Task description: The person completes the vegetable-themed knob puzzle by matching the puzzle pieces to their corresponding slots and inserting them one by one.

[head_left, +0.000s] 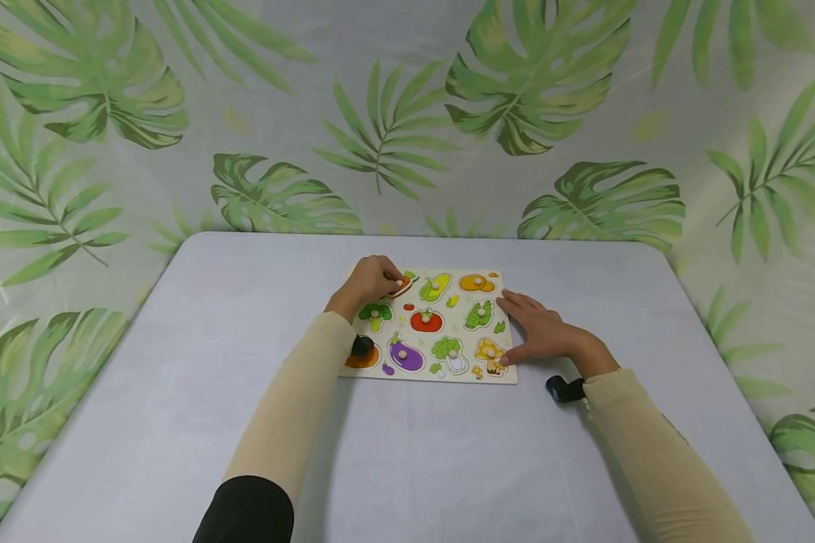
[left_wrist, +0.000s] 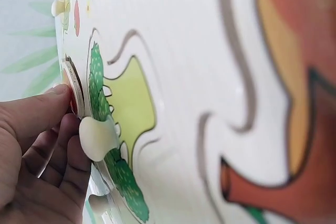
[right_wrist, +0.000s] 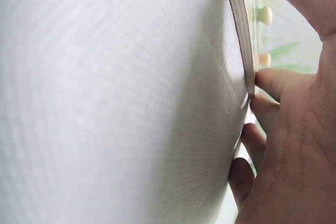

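A wooden vegetable puzzle board [head_left: 463,343] lies flat on the table, its pieces fitted with small round knobs. At its far left corner my left hand [head_left: 367,285] pinches the carrot puzzle piece [head_left: 404,284] between thumb and fingers. In the left wrist view this piece [left_wrist: 77,90] is tilted, its rim raised off the board, beside the broccoli piece [left_wrist: 134,98]. My right hand [head_left: 543,332] rests at the board's right edge with fingers spread, the thumb by the mushroom piece [head_left: 489,351]. The right wrist view has its fingertips [right_wrist: 262,80] along the board's side.
Tomato [head_left: 426,321], eggplant [head_left: 406,356], corn [head_left: 436,286] and potato [head_left: 477,283] pieces sit in the board. A white cloth covers the table [head_left: 176,362]. Behind it hangs a leaf-patterned curtain [head_left: 407,45]. Black wrist cameras [head_left: 564,390] are strapped on both wrists.
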`<state>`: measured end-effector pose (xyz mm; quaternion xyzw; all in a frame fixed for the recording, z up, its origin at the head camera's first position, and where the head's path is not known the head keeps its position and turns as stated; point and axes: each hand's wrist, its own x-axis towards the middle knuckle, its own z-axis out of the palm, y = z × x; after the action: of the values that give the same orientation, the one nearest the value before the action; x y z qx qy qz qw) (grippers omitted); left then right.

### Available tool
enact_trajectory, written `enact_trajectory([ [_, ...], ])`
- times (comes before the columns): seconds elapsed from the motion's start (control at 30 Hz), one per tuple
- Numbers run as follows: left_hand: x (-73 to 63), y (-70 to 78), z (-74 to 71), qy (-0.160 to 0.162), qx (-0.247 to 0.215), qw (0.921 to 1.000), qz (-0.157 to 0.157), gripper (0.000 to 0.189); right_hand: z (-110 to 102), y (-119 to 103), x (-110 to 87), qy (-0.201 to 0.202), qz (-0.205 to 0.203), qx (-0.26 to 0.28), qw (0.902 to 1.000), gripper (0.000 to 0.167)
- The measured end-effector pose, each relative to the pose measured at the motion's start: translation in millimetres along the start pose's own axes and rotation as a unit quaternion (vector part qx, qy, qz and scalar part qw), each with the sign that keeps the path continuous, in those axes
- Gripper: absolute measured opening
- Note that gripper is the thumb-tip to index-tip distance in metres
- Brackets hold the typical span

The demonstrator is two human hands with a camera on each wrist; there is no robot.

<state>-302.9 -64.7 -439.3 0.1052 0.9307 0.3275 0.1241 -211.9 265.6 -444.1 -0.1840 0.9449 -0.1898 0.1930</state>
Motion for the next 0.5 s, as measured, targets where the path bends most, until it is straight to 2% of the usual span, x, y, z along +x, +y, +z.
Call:
enact_trajectory([
  [0.5, 0.1, -2.8, 2.0, -0.005, -0.022, 0.9997, -0.006, 0.021, 0.1, -0.1, -0.2, 0.003, 0.000, -0.002, 1.0000, 0.115],
])
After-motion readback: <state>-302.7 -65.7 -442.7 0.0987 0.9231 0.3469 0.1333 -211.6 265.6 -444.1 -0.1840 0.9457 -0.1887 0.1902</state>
